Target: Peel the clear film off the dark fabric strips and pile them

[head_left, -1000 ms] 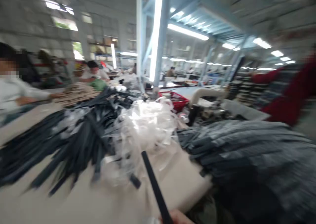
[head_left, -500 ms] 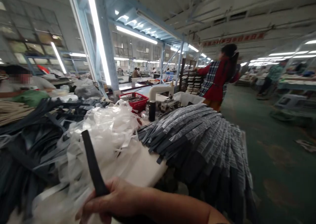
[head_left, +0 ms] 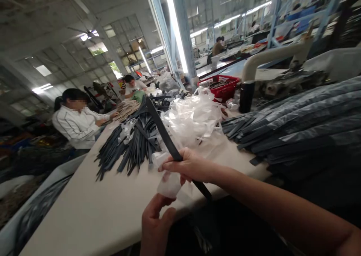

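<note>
My right hand [head_left: 186, 167] is closed around a long dark fabric strip [head_left: 162, 130]. The strip slants from upper left down past my palm, its lower end over the table's front edge. Below, my left hand [head_left: 158, 220] has curled fingers against a piece of translucent plastic film [head_left: 170, 184]; the thumb stands a little apart, and some fingertips are partly hidden by the film. Just beyond my hands lies a heap of crumpled white plastic film [head_left: 194, 117]. Bundles of dark strips [head_left: 141, 137] lie behind it to the left.
A pale table [head_left: 93, 207] stretches ahead. On the right are a large fanned stack of film-covered dark strips [head_left: 304, 120], a sewing machine [head_left: 293, 79], a pale bent tube [head_left: 267, 60] and a red basket [head_left: 231, 88]. A person in white [head_left: 76, 124] sits at the left edge.
The view has swung left. My left hand has come into view at the film below my right hand. The right hand still holds the dark strip, now showing its lower end too.
</note>
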Motion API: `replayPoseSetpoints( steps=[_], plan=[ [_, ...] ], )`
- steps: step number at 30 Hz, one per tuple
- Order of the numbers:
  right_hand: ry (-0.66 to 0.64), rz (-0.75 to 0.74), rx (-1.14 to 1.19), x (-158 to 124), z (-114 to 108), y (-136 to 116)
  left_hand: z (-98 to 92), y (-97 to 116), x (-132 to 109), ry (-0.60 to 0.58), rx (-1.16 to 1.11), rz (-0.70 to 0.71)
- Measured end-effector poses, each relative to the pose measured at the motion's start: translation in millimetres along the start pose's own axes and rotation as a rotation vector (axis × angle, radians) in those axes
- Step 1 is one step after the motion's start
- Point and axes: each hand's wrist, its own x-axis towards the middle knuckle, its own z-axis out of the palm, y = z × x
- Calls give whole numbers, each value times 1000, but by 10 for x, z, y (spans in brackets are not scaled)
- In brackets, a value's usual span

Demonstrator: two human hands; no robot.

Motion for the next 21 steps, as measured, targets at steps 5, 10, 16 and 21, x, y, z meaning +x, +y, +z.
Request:
replayPoseSetpoints(
  steps=[5,10,16,21],
  plan=[
    [3,-37,-107,41,47,-55,-200,-78,71,243,-117,93],
    [-79,-35,-160,43,114,-136,-276,-86,246,81,-336,90],
    [-126,-39,-188,122,153,-155,-222,-141,186,-480,-416,-240],
    [33,-29,-213,274,-20,-90,-498,-419,-40,-534,-362,-340]
  ],
)
